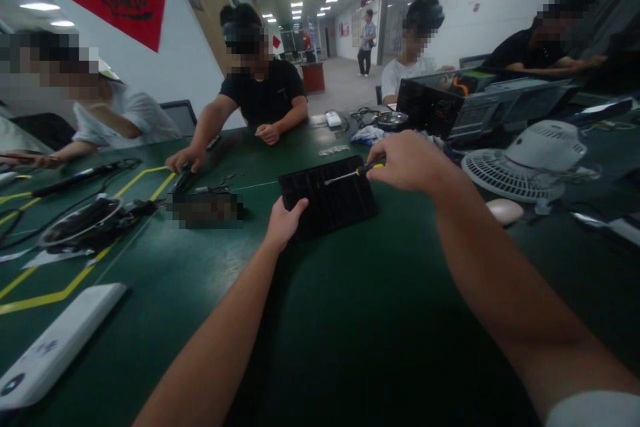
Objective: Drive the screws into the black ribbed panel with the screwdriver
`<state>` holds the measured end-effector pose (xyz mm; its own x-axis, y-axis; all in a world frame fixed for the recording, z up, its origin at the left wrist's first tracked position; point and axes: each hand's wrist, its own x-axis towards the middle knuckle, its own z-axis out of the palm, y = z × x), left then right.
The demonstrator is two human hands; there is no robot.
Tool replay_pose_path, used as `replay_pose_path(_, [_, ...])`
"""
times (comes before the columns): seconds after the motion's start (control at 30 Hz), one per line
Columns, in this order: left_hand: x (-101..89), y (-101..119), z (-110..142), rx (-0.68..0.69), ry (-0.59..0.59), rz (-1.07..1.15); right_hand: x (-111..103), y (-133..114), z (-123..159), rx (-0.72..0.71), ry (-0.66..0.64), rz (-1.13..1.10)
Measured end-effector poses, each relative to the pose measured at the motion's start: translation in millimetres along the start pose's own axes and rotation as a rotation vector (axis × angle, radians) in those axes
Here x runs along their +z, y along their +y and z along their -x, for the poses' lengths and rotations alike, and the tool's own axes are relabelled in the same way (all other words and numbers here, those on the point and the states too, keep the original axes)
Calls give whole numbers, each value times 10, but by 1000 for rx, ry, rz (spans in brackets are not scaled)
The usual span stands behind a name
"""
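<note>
A flat black panel (pixel 335 203) lies on the green table (pixel 320 320) in front of me. My left hand (pixel 284 221) grips its near left corner, thumb on top. My right hand (pixel 410 161) is closed on a small screwdriver (pixel 356 173) with a black and yellow handle. Its metal shaft points left, and the tip rests over the panel's upper middle.
A white desk fan (pixel 530 161) lies on its back at right, with an open computer case (pixel 465 107) behind it. A white device (pixel 55 343) lies near left. Cables and a round part (pixel 83 220) sit at left. Other people sit around the table's far side.
</note>
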<state>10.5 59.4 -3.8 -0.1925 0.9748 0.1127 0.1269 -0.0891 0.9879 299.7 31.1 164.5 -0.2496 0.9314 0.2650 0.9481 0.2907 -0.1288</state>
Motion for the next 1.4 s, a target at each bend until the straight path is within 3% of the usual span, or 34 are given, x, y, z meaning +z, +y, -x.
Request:
replay_pose_path(0.73, [10, 4, -4, -9, 3, 6, -12, -123, 33, 33, -12, 5])
replay_pose_path(0.97, [6, 8, 1, -5, 5, -8, -13, -102, -3, 81, -255, 75])
replay_pose_path(1.03, [4, 11, 4, -3, 3, 1, -16, -70, -16, 62, -274, 69])
replay_pose_path(1.4, [-10, -38, -27, 5, 8, -17, -14, 26, 9, -42, -47, -12])
